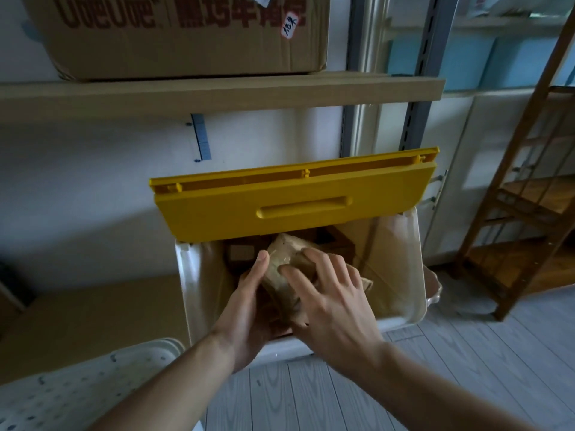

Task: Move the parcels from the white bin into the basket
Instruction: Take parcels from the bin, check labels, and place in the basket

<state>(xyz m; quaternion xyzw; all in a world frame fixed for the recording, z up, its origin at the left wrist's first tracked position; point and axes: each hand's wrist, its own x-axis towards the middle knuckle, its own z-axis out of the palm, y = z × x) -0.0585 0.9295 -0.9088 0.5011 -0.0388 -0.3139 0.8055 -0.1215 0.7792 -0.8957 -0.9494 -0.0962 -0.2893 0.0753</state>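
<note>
The white bin (404, 275) stands on the floor below a shelf, its yellow lid (295, 203) tipped up at the back. Inside lie several brown parcels. I hold one brown paper parcel (280, 275) over the bin's middle. My left hand (249, 309) cups it from the left and below, thumb on its edge. My right hand (329, 293) lies on its top and right side, fingers spread over it. A dark box (239, 255) shows deeper in the bin. The white perforated basket (77, 390) sits at the bottom left.
A wooden shelf (217, 94) with a large cardboard box (186, 35) hangs above the bin. A wooden ladder rack (529, 197) stands at the right. Flat cardboard (87, 315) lies left of the bin. Pale plank flooring (435, 362) spreads at the front right.
</note>
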